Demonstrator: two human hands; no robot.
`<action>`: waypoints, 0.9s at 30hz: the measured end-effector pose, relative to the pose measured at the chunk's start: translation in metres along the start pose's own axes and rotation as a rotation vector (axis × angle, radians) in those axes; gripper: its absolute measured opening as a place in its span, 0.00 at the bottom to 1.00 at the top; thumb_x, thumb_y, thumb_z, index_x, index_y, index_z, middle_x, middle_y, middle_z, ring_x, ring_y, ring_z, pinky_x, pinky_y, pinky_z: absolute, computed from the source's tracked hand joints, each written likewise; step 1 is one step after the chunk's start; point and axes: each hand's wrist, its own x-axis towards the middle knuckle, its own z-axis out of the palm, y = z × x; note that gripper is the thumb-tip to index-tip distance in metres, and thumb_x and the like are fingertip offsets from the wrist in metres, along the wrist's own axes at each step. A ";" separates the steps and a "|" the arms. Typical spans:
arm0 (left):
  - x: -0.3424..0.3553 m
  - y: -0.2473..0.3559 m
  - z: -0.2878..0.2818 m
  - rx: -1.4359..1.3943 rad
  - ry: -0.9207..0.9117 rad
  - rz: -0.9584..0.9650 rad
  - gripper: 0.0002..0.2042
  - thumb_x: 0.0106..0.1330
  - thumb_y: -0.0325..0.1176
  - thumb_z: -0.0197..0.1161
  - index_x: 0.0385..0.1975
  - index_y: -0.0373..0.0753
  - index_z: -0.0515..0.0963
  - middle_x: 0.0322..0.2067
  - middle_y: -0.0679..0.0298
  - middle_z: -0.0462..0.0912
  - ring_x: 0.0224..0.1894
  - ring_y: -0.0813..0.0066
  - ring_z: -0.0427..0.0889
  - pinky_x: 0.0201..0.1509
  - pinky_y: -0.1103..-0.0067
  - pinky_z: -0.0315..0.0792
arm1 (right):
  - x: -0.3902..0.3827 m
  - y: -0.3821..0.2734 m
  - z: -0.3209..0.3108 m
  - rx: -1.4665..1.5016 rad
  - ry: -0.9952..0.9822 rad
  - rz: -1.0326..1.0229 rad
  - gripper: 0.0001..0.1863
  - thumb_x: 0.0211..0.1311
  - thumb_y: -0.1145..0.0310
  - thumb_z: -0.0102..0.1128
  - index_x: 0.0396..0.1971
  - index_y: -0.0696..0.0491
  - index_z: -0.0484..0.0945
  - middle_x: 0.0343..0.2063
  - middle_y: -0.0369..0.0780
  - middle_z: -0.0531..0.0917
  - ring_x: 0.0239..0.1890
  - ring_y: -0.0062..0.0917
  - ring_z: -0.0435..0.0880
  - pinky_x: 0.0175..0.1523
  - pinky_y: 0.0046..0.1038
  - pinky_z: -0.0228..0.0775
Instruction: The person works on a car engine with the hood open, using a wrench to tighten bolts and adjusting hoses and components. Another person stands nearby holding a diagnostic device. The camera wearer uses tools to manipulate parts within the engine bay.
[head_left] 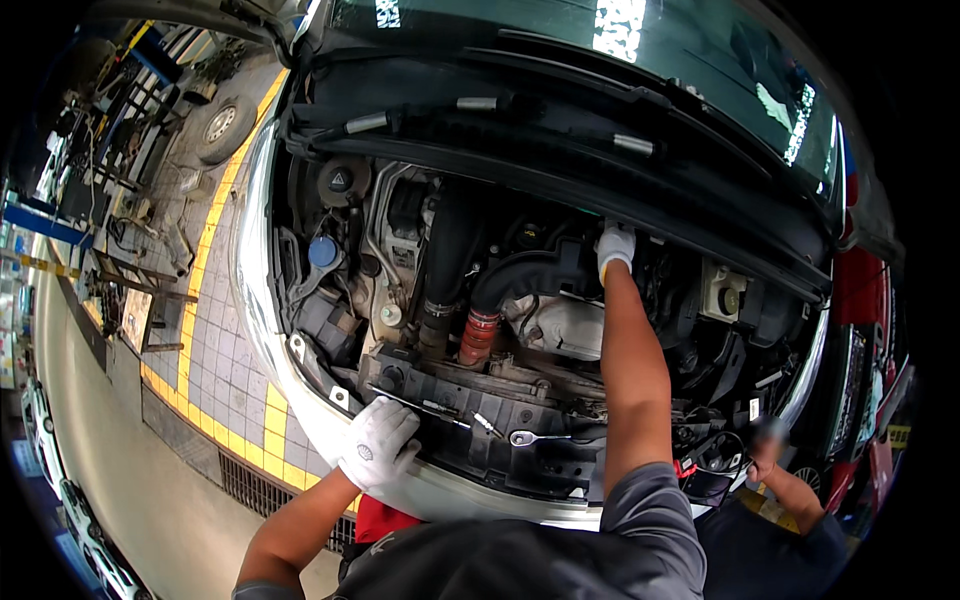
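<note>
The person's grey-sleeved shoulders are leaning over the open engine bay, its covers already off. The white-gloved left hand (378,441) is resting spread on the front panel (460,420) edge, holding nothing, near a silver combination wrench (535,437) lying untouched. The gloved right hand (615,247) is reaching deep behind the black intake hose (520,278); its grip cannot be made out.

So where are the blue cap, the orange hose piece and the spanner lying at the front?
blue cap (323,251), head view, on its round top.
orange hose piece (479,337), head view, on its ribbed middle.
spanner (540,437), head view, on its shaft, near the ring end.
</note>
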 end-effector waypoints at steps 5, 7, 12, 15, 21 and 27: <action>-0.010 -0.006 0.002 0.046 -0.034 -0.033 0.20 0.47 0.31 0.72 0.42 0.32 0.83 0.40 0.53 0.84 0.48 0.52 0.83 0.56 0.59 0.77 | 0.012 0.008 -0.009 -0.091 -0.260 -0.043 0.16 0.73 0.59 0.63 0.51 0.54 0.82 0.32 0.39 0.89 0.31 0.26 0.87 0.32 0.33 0.76; -0.001 -0.005 0.004 0.016 -0.020 -0.022 0.18 0.46 0.30 0.70 0.39 0.32 0.82 0.38 0.54 0.83 0.45 0.53 0.82 0.52 0.61 0.76 | 0.021 0.002 -0.017 -0.216 -0.252 -0.096 0.18 0.71 0.59 0.66 0.52 0.55 0.83 0.38 0.44 0.90 0.38 0.33 0.89 0.43 0.35 0.80; 0.004 -0.001 -0.004 0.007 -0.042 -0.025 0.15 0.43 0.29 0.68 0.33 0.33 0.80 0.33 0.55 0.81 0.39 0.53 0.81 0.45 0.63 0.75 | 0.008 -0.054 -0.037 -0.706 -0.348 -0.410 0.25 0.62 0.54 0.73 0.54 0.52 0.84 0.55 0.48 0.86 0.60 0.42 0.83 0.66 0.39 0.72; -0.005 -0.005 -0.001 0.025 -0.134 -0.088 0.18 0.48 0.32 0.71 0.41 0.33 0.83 0.40 0.54 0.85 0.47 0.53 0.83 0.58 0.60 0.76 | 0.017 -0.066 -0.042 -0.825 -0.498 -0.375 0.29 0.57 0.51 0.77 0.56 0.50 0.84 0.58 0.45 0.85 0.65 0.42 0.79 0.72 0.40 0.68; -0.012 -0.009 0.004 0.057 -0.090 -0.049 0.20 0.49 0.33 0.72 0.43 0.33 0.84 0.42 0.54 0.85 0.50 0.54 0.84 0.63 0.59 0.75 | 0.055 -0.022 -0.015 -0.877 -0.436 -0.636 0.29 0.57 0.57 0.78 0.56 0.53 0.81 0.56 0.46 0.85 0.65 0.40 0.78 0.74 0.39 0.65; -0.001 -0.012 0.004 0.045 -0.002 0.038 0.20 0.49 0.32 0.71 0.44 0.31 0.84 0.42 0.52 0.86 0.50 0.53 0.84 0.64 0.58 0.75 | 0.108 0.024 -0.014 -0.910 -0.240 -0.700 0.32 0.65 0.53 0.72 0.66 0.50 0.76 0.60 0.46 0.80 0.64 0.41 0.77 0.71 0.39 0.65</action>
